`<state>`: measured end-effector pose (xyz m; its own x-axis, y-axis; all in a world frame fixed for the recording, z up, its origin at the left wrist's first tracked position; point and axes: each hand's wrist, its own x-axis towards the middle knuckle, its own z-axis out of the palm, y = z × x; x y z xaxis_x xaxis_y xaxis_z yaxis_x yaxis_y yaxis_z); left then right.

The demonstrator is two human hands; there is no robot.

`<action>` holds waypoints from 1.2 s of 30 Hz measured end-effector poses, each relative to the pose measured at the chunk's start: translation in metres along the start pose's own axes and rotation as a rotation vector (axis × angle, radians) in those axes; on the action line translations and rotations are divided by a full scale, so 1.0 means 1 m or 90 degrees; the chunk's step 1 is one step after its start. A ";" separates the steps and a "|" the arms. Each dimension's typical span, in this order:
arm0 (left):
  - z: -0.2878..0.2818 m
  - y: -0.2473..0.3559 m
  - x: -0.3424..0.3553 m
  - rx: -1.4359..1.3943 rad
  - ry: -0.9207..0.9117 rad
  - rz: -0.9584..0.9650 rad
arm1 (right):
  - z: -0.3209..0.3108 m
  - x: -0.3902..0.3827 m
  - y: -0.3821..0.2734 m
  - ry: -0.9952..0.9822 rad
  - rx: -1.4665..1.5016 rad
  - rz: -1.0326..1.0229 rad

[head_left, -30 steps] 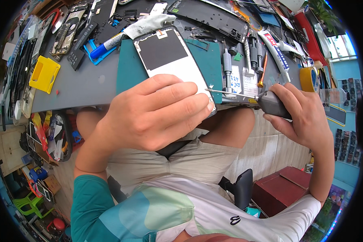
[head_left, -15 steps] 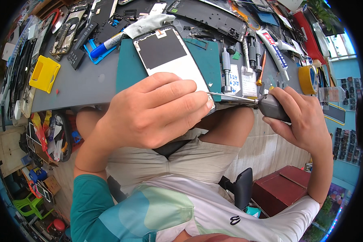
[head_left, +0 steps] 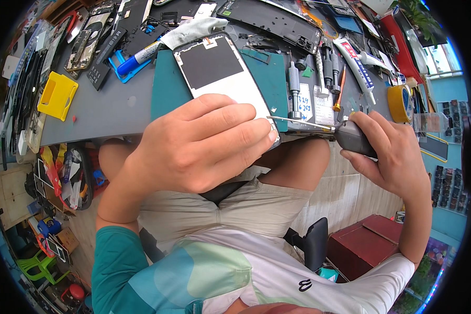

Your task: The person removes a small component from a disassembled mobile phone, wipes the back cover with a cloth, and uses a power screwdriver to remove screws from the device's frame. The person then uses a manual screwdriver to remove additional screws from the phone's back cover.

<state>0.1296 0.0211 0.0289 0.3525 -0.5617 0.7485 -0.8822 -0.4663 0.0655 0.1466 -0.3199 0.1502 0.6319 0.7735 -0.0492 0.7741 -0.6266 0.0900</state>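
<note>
My left hand (head_left: 204, 144) is closed over the lower part of a phone screen assembly (head_left: 230, 91), its fingers lying across the white back. The phone part has a dark upper panel and a thin black rim. It tilts over a teal mat (head_left: 165, 78) at the bench's near edge. In my right hand (head_left: 390, 149) is a tool with a bulky dark grey handle (head_left: 354, 140) and a long thin metal shaft (head_left: 303, 123). The shaft's tip meets the right edge of the phone part, just above my left fingertips. The palm side of my left hand is hidden.
Right of the mat lie several grey cylindrical tools (head_left: 294, 86), an orange pick (head_left: 340, 86), a white tube (head_left: 356, 65) and yellow tape (head_left: 399, 103). Left are a yellow holder (head_left: 58, 96), a blue marker (head_left: 137, 58) and phone parts (head_left: 91, 42). A grey cloth (head_left: 191, 32) touches the phone's top.
The tip of the metal shaft has shifted slightly up and left along the phone part's edge. Both hands stay in nearly the same place.
</note>
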 end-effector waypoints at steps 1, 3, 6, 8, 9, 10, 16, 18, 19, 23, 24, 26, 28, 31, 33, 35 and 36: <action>0.000 0.000 0.000 0.000 0.001 0.000 | 0.001 -0.006 -0.001 -0.022 0.013 0.033; 0.000 0.000 0.000 -0.001 0.002 0.000 | 0.001 -0.009 -0.002 -0.048 0.026 0.066; 0.000 0.000 0.001 -0.004 0.003 -0.001 | -0.001 -0.006 -0.002 -0.026 0.012 0.034; -0.001 0.000 0.001 -0.003 0.006 0.000 | -0.001 0.002 -0.001 0.028 -0.021 -0.030; -0.001 0.000 0.001 -0.001 0.007 0.002 | -0.001 0.003 -0.001 0.027 -0.020 -0.028; 0.000 -0.001 0.001 0.000 0.009 0.003 | -0.001 0.003 0.000 0.024 -0.019 -0.027; 0.002 -0.002 -0.001 0.008 0.022 0.015 | 0.000 0.007 0.002 0.025 -0.010 -0.023; 0.004 -0.003 -0.001 0.009 0.027 0.016 | 0.001 0.008 0.002 0.024 -0.007 -0.021; 0.004 -0.003 -0.001 0.009 0.028 0.015 | 0.001 0.008 0.003 0.024 -0.010 -0.023; 0.004 -0.001 -0.001 0.008 0.032 0.009 | 0.000 0.010 0.002 0.025 -0.022 -0.023; 0.003 -0.001 -0.002 0.009 0.032 0.010 | 0.000 0.010 0.002 0.023 -0.024 -0.023; 0.004 -0.001 -0.002 0.008 0.033 0.009 | 0.000 0.011 0.002 0.019 -0.026 -0.023; 0.004 -0.001 -0.001 0.005 0.036 0.008 | 0.000 0.011 0.003 0.021 -0.023 -0.021; 0.005 -0.002 -0.002 0.007 0.037 0.010 | 0.000 0.011 0.001 0.025 -0.023 -0.022; 0.004 -0.001 -0.002 0.007 0.036 0.009 | -0.001 0.010 0.001 0.025 -0.021 -0.023; 0.005 -0.001 -0.002 0.005 0.034 0.008 | -0.001 0.009 0.001 0.020 -0.015 -0.017; 0.005 -0.001 -0.002 0.004 0.034 0.009 | -0.001 0.008 0.000 0.018 -0.015 -0.015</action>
<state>0.1317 0.0195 0.0240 0.3229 -0.5314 0.7832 -0.8849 -0.4629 0.0507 0.1521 -0.3135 0.1510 0.6120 0.7905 -0.0227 0.7872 -0.6063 0.1125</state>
